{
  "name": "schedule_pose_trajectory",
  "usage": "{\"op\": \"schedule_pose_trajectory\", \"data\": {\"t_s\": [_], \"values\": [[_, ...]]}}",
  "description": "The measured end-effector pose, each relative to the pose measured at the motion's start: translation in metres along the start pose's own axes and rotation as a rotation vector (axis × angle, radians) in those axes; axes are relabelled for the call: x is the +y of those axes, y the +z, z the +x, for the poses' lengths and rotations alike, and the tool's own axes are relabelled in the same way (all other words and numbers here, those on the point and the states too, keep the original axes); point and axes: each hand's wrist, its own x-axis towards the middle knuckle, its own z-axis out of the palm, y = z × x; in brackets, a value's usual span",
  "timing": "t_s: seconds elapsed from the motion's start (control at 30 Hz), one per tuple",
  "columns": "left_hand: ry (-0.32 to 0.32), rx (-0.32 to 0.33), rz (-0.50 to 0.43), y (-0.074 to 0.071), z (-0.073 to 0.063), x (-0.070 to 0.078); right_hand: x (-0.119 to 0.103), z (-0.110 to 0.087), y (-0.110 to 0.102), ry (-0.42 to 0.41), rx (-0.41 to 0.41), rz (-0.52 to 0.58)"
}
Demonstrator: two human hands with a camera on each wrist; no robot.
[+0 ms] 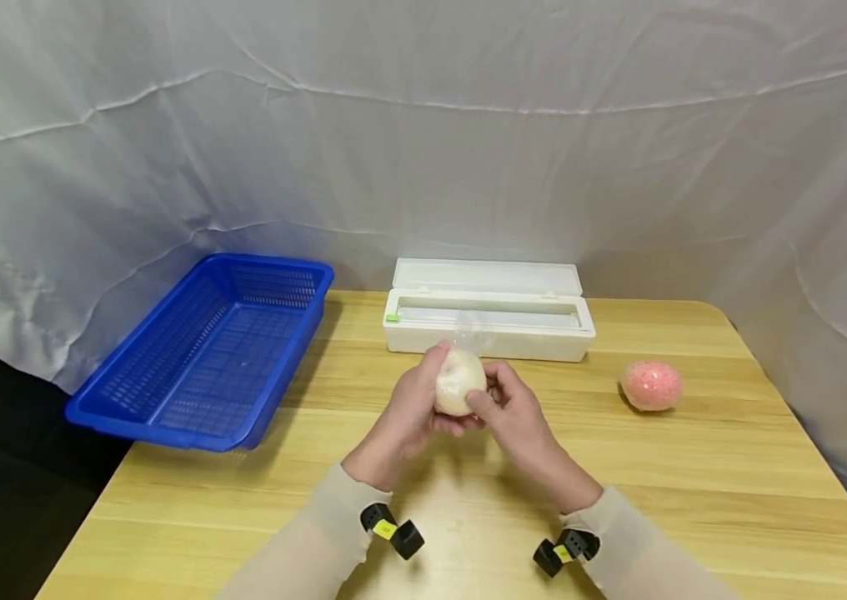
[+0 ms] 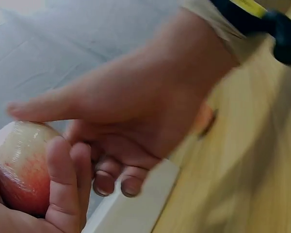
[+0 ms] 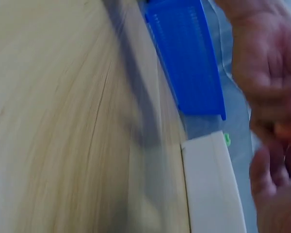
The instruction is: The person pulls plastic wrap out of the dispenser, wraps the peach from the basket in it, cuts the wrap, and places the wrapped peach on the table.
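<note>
A cream round fruit with a red blush (image 1: 461, 382), wrapped in shiny clear film, is held above the middle of the table. My left hand (image 1: 410, 408) grips it from the left, with its thumb along the side and fingers underneath. From the right, my right hand (image 1: 523, 415) holds it with the thumb on its surface and the fingers curled. A loose end of clear film (image 1: 473, 332) stands up above the fruit. The left wrist view shows the fruit's red side (image 2: 26, 187). In the right wrist view, the hands are blurred and hide most of it.
Behind the hands stands a white film dispenser box (image 1: 487, 343) with its lid raised. A pink film-wrapped fruit (image 1: 652, 386) lies on the wooden table (image 1: 694, 500) at the right. A blue plastic basket (image 1: 221, 367) sits at the left edge. A grey-white cloth (image 1: 423, 167) hangs behind.
</note>
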Motion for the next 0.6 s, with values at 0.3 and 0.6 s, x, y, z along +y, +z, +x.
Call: {"op": "schedule_pose_trajectory", "data": {"t_s": [0.3, 0.6], "values": [[0.006, -0.021, 0.074, -0.011, 0.0, 0.0, 0.014, 0.003, -0.015, -0.066, -0.19, 0.179], [0.196, 0.01, 0.248, 0.006, 0.002, -0.018, -0.01, 0.01, -0.004, 0.175, 0.005, 0.07]]}}
